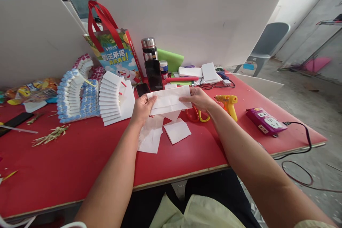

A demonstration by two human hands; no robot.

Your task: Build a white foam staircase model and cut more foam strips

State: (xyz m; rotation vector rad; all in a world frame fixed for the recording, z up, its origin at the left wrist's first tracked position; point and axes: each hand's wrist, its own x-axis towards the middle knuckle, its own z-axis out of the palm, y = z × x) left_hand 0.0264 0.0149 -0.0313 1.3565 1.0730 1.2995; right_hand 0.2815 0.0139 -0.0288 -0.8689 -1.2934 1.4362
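Note:
Stretched between my hands is a creased strip of white paper (171, 100), held up over the table. My left hand (143, 108) pinches its left end, thumb on top. At the right end my right hand (199, 99) grips it the same way. Below lie a loose thin white sheet (150, 139) and a folded white paper square (177, 130). Scissors with red and yellow handles (204, 117) rest just under my right hand, their blades hidden. A yellow glue gun (229, 105) lies to the right of that hand.
The red table (88, 164) bears a fan of white folded pieces (110, 101), a blue-and-white craft piece (69, 96), an upright phone (154, 74), a thermos (149, 47) and a printed bag (114, 57). A purple power strip (265, 121) sits right; white boards (203, 25) stand behind.

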